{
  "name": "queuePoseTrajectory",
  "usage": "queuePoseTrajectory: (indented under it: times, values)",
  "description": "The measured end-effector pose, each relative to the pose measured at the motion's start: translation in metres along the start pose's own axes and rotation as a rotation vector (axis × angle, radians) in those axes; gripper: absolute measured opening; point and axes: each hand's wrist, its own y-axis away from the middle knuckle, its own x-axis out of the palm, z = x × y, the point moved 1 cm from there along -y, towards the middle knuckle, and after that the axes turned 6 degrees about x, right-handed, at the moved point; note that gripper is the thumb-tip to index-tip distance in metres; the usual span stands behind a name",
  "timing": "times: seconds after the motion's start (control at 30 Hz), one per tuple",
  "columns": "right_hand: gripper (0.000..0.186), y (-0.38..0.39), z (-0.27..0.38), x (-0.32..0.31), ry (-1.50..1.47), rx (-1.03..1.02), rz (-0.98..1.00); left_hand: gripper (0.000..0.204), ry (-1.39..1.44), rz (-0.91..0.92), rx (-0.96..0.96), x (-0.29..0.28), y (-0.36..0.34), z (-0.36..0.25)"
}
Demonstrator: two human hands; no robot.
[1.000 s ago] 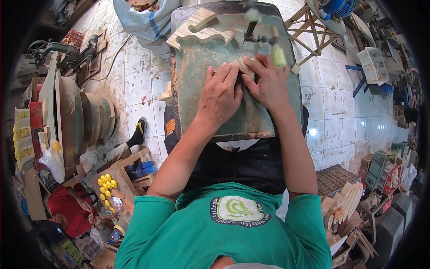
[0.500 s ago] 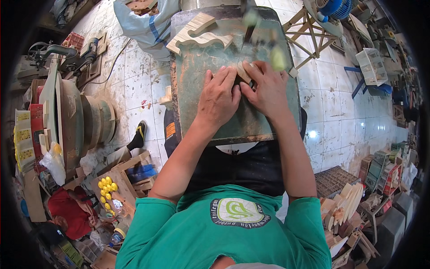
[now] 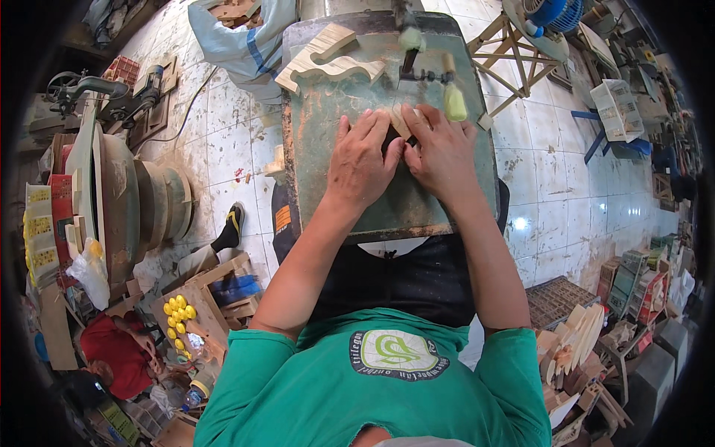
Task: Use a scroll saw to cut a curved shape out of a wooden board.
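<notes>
Both hands are at a small light-coloured piece of wood (image 3: 400, 125) lying on the worn green machine table (image 3: 328, 179). My left hand (image 3: 363, 158) presses the wood from the left, fingers forward and thumb turned inward. On the other side, my right hand (image 3: 441, 153) grips it with bent fingers and the thumb near the left one. The fingers cover much of the piece. Just beyond the fingertips stands the saw's blade guide (image 3: 411, 67), with a pale green handle (image 3: 454, 103) beside it. At the table's far left lies a curved, cut-out wooden piece (image 3: 331, 59).
A white sack (image 3: 242, 45) holding wood scraps stands beyond the table. Large round machinery (image 3: 126, 201) is on the left, near another person in red (image 3: 119, 354). A blue fan (image 3: 555, 13) is at the far right; stacked wood pieces (image 3: 573, 343) lie at the lower right.
The small wood piece and my fingers have shifted and turned slightly at the blade. The guide and green handle, blurred before, now show more sharply.
</notes>
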Motion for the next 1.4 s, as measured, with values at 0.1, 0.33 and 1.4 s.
queuePoseTrajectory:
  times: [0.1, 0.33, 1.4]
  values:
    - [0.071, -0.001, -0.005, -0.010, -0.020, -0.021, 0.110, 0.045, -0.044, -0.053, 0.031, 0.001, -0.002, 0.000]
    - [0.078, -0.006, -0.024, -0.027, -0.133, -0.134, 0.298, 0.051, -0.034, 0.007, -0.037, 0.000, -0.002, 0.000]
    - [0.079, 0.008, 0.008, -0.008, -0.142, 0.062, 0.157, 0.052, -0.023, 0.108, 0.063, -0.011, -0.012, 0.035]
